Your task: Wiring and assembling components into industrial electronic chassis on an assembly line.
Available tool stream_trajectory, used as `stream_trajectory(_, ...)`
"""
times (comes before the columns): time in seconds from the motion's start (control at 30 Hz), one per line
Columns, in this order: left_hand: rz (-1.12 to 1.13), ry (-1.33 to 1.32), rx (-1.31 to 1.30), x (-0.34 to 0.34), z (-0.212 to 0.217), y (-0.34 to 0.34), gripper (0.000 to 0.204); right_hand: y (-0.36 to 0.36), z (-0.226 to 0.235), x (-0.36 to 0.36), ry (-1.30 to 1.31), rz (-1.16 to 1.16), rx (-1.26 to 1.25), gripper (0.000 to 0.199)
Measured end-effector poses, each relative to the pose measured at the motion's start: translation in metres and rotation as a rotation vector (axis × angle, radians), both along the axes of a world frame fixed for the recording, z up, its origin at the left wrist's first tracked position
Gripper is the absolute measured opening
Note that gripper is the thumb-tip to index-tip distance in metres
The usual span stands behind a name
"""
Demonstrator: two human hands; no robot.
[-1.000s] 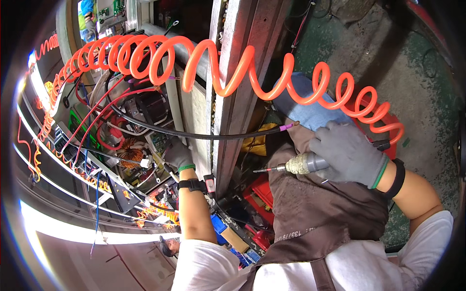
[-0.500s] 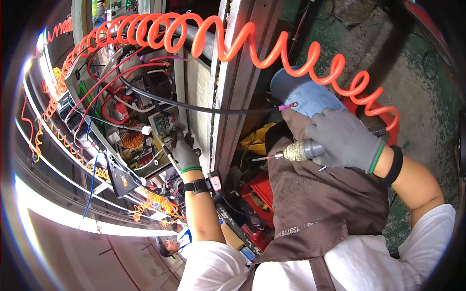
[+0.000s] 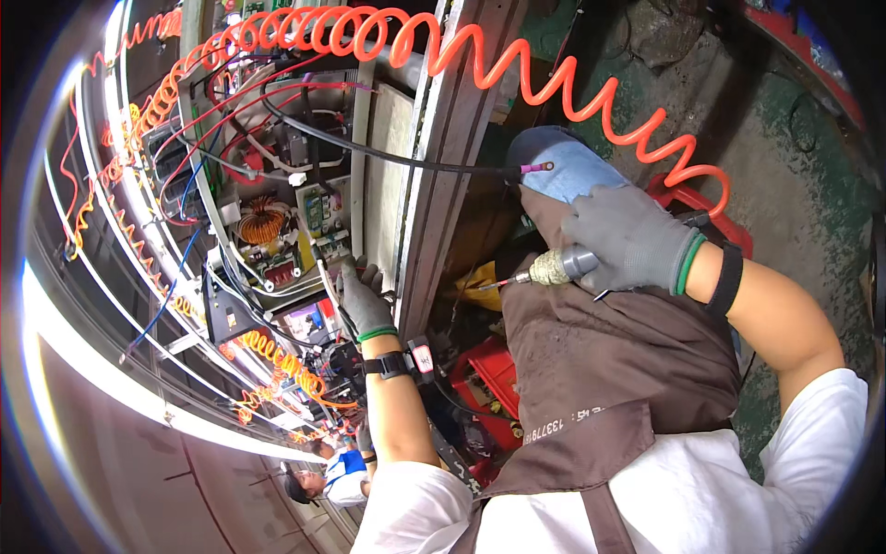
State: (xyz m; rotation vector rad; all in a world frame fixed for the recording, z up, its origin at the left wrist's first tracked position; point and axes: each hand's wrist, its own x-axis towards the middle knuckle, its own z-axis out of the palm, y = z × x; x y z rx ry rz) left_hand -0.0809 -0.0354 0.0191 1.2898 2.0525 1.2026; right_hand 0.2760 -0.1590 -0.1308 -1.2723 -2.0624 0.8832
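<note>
My right hand (image 3: 632,238), in a grey glove with a green cuff, is closed round an air screwdriver (image 3: 554,267). The tool's neck is wrapped in a yellowish cover, and its thin bit points left above my apron. An orange coiled air hose (image 3: 609,109) runs towards the tool's rear end. My left hand (image 3: 366,307), gloved alike, is at the lower edge of an opened electrical unit (image 3: 318,210), its fingers stretched and apart. A pale strip (image 3: 320,268) passes beside its thumb; whether they touch is unclear. Inside the unit sit a copper-wound coil (image 3: 261,222), circuit boards and red wires.
A black cable (image 3: 397,164) with a purple-sleeved ring lug (image 3: 537,167) reaches from the unit across a metal rail (image 3: 441,175) to above my knee. A red bin (image 3: 494,374) stands beside my leg. Another person (image 3: 337,478) is at the lower left.
My left hand has drawn back from inside the unit to its lower edge. The view has shifted a little; my right hand still grips the screwdriver.
</note>
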Motion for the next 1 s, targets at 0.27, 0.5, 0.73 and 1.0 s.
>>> stream_trajectory(0.27, -0.039, -0.071, 0.042, 0.005, -0.005, -0.032, 0.03, -0.009, 0.007, -0.012, -0.066, 0.025, 0.102, 0.029)
stream_trajectory(0.5, 0.017, -0.071, -0.004, 0.028, 0.002, -0.059, 0.033, -0.009, 0.018, -0.017, -0.157, 0.073, 0.054, 0.032)
stream_trajectory(0.73, 0.037, -0.166, 0.019, 0.032, 0.001, -0.062, 0.034, -0.01, 0.024, -0.021, -0.195, 0.098, 0.027, 0.033)
stream_trajectory(1.0, 0.007, -0.295, -0.006, 0.022, -0.002, -0.063, 0.032, -0.011, 0.011, -0.03, -0.146, 0.038, 0.14, 0.026)
